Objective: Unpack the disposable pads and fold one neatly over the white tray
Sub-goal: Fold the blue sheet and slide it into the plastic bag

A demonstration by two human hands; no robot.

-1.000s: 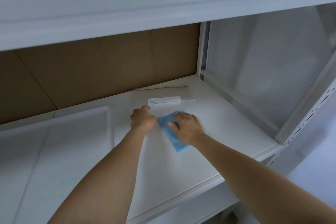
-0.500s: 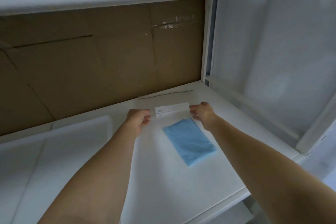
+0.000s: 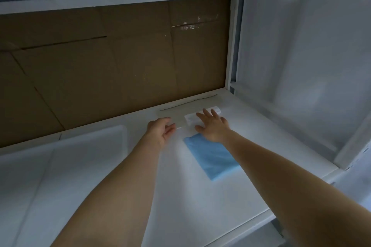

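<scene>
A folded blue pad (image 3: 212, 158) lies flat on the white shelf (image 3: 200, 206), partly under my right forearm. Behind it lies a clear wrapper with a white label (image 3: 190, 119). My right hand (image 3: 212, 126) rests flat on that label with straight, spread fingers. My left hand (image 3: 160, 130) is curled and pinches the wrapper's left edge. The white tray (image 3: 120, 128) sits at the left of the shelf, a creased white sheet lying in it, and my left forearm crosses its right side.
A brown cardboard panel (image 3: 112, 66) closes the back of the shelf bay. A thin clear strip (image 3: 188, 103) lies along the back edge. A white upright (image 3: 232, 42) and side panel stand at the right, another shelf hangs overhead, and the shelf's front edge (image 3: 251, 218) runs at the lower right.
Both hands left the blue pad and went back to the wrapper's ends. The right hand then slid left and flattened on the label. The view has tilted upward.
</scene>
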